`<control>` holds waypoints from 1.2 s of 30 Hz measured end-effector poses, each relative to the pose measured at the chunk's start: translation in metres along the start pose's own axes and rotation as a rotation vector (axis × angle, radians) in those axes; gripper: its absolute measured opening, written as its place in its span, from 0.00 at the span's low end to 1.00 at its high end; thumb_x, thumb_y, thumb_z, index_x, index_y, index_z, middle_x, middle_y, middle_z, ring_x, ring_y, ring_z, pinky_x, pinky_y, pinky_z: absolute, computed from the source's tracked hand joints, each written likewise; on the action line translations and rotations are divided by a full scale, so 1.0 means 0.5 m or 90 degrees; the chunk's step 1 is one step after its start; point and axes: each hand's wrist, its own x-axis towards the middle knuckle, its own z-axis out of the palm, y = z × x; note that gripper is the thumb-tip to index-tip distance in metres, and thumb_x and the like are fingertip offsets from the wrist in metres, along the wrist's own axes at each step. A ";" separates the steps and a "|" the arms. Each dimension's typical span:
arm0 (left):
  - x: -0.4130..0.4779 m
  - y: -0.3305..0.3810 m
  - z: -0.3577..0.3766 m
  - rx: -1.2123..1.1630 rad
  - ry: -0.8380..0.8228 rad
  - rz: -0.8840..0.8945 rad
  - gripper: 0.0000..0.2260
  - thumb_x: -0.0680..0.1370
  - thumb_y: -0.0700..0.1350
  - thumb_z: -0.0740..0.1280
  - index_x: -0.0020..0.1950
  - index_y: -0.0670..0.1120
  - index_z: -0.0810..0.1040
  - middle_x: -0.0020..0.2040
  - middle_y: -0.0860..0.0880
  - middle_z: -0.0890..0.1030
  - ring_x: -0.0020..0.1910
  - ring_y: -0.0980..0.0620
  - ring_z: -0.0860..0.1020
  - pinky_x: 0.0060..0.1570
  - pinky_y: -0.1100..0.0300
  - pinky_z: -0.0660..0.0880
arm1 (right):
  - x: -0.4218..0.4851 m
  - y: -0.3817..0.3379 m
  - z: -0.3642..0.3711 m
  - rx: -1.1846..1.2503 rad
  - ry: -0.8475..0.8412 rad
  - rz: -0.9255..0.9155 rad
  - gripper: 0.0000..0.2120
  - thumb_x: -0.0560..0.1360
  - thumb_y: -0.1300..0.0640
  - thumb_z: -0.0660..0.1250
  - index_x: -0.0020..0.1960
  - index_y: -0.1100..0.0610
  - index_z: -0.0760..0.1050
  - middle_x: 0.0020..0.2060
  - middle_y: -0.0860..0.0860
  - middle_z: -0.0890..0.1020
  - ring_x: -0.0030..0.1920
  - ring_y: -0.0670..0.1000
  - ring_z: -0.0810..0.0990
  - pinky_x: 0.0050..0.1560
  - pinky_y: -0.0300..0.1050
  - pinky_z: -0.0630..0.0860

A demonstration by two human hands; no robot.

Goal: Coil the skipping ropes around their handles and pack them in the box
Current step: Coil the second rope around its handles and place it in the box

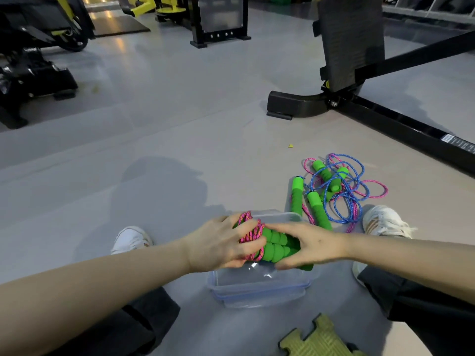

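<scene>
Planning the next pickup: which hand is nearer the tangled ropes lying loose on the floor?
Right. The right hand holds the green handles just short of the tangle; the left hand grips the pink coil farther left.

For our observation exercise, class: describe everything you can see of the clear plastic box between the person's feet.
The clear plastic box is rectangular with rounded corners and a thicker, bluish rim. It looks like see-through hard plastic and shows bright glints. It stands upright and lidless on the grey floor. The left hand and right hand hold a rope bundle over its far half. Whether they touch is unclear. Its near half holds nothing.
</scene>
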 end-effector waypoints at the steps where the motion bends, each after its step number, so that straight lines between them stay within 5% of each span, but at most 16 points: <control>1: -0.006 0.013 0.016 -0.028 -0.006 -0.011 0.21 0.71 0.55 0.65 0.62 0.52 0.68 0.61 0.44 0.69 0.54 0.44 0.73 0.38 0.56 0.77 | 0.004 0.009 0.009 -0.027 -0.024 0.011 0.40 0.69 0.49 0.73 0.75 0.51 0.57 0.66 0.45 0.72 0.65 0.42 0.70 0.67 0.35 0.63; 4: -0.020 0.031 0.044 -0.096 -0.051 -0.022 0.22 0.70 0.54 0.65 0.63 0.51 0.68 0.59 0.43 0.70 0.48 0.43 0.78 0.32 0.56 0.77 | 0.020 0.035 0.031 -0.098 -0.089 0.037 0.41 0.72 0.46 0.70 0.76 0.55 0.52 0.60 0.48 0.67 0.65 0.48 0.66 0.63 0.32 0.59; 13: -0.036 0.067 0.083 -0.154 -0.111 -0.101 0.15 0.74 0.55 0.57 0.56 0.50 0.69 0.48 0.44 0.81 0.35 0.46 0.79 0.29 0.60 0.76 | 0.079 0.064 0.055 -0.223 -0.208 0.009 0.40 0.74 0.44 0.65 0.77 0.57 0.49 0.61 0.56 0.69 0.62 0.55 0.70 0.65 0.49 0.66; 19: -0.046 0.083 0.121 -0.130 -0.175 -0.064 0.24 0.68 0.51 0.75 0.58 0.48 0.69 0.50 0.41 0.80 0.34 0.45 0.78 0.30 0.56 0.76 | 0.061 0.071 0.080 -0.331 -0.183 -0.011 0.36 0.75 0.41 0.61 0.76 0.55 0.51 0.64 0.55 0.69 0.63 0.56 0.71 0.60 0.53 0.70; 24: -0.029 0.056 0.090 -0.129 -0.243 -0.024 0.30 0.63 0.57 0.75 0.61 0.49 0.70 0.53 0.43 0.80 0.38 0.47 0.79 0.30 0.58 0.77 | 0.054 0.063 0.090 -0.398 -0.166 -0.030 0.34 0.76 0.43 0.61 0.75 0.56 0.53 0.64 0.55 0.68 0.63 0.57 0.71 0.58 0.53 0.71; 29: -0.047 0.017 0.052 -0.169 -0.279 0.024 0.28 0.69 0.61 0.66 0.68 0.53 0.74 0.61 0.45 0.78 0.55 0.42 0.77 0.53 0.52 0.77 | 0.056 0.071 0.098 -0.418 -0.160 -0.052 0.34 0.76 0.43 0.62 0.75 0.54 0.53 0.66 0.54 0.67 0.62 0.57 0.70 0.57 0.53 0.70; 33: -0.045 0.046 0.063 -0.277 -0.450 -0.039 0.28 0.81 0.51 0.58 0.78 0.53 0.50 0.78 0.40 0.50 0.75 0.41 0.56 0.73 0.53 0.57 | 0.046 0.086 0.101 -0.424 -0.163 -0.075 0.33 0.77 0.41 0.58 0.76 0.54 0.52 0.64 0.53 0.69 0.61 0.55 0.70 0.59 0.50 0.67; 36: -0.033 0.054 0.065 -0.347 -0.469 -0.072 0.31 0.81 0.47 0.60 0.78 0.53 0.46 0.78 0.39 0.47 0.76 0.44 0.53 0.74 0.56 0.52 | 0.043 0.110 0.082 -0.423 -0.168 -0.118 0.32 0.78 0.39 0.53 0.76 0.55 0.52 0.65 0.52 0.72 0.62 0.55 0.67 0.64 0.51 0.65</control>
